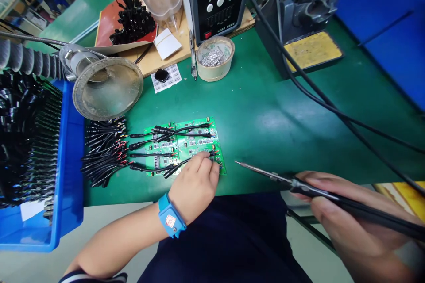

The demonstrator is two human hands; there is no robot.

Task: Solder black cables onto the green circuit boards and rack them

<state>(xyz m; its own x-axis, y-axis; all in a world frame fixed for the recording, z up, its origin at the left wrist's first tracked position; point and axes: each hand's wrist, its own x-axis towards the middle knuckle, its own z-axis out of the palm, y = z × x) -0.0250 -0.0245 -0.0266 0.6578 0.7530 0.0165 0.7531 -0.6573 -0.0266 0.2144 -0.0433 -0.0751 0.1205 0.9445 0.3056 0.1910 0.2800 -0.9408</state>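
Note:
A green circuit board panel (181, 141) lies on the green bench mat, with several short black cables (151, 155) running across it. My left hand (195, 181), wearing a blue wrist strap (171, 215), bends over the panel's lower right corner. Its fingers are closed around the end of a black cable (181, 164) at the board edge; the fingertips are partly hidden. In my right hand (348, 216) is a soldering iron (318, 192), gripped like a pen. The bare tip points left, a little right of the board and apart from it.
A soldering station (221, 4) reading 370 stands behind, beside a tub of solder wire (215, 58). The iron stand (299, 22) and its yellow sponge (314, 51) are at right. A fume funnel (108, 88), cable bundle (104, 150) and blue bin (68, 150) occupy the left. Cords cross the right side.

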